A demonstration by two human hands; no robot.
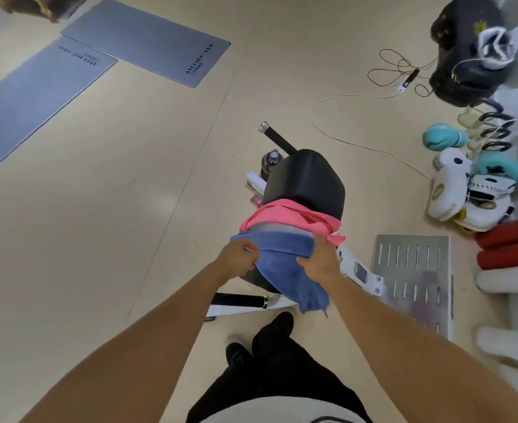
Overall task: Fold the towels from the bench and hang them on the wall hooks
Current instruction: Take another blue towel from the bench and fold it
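Starting at the left, two grey mats (68,68) lie flat on the floor, well apart from the work. Next comes the left hand (236,259), its fingers curled round the near left edge of the blue towel (285,264), which lies draped over the near end of the black bench (305,181). A grey towel (277,227) shows as a strip just beyond it, and a pink towel (285,216) lies bunched across the pad behind that. The right hand (320,264) pinches the blue towel's right side, thumb under a fold, knuckles up. Both forearms reach forward and down from the bottom corners, converging on the cloth. A loose tail of the blue towel hangs below the right hand toward the floor; if it is lifted without gathering that tail, the fold would likely come out skewed, or the cloth could trail. Pulling the blue towel could also drag the grey and pink ones off the pad, since they seem to overlap. Farther right lie a metal plate (413,276) and boxing gloves (465,190). No wall hooks are in view.
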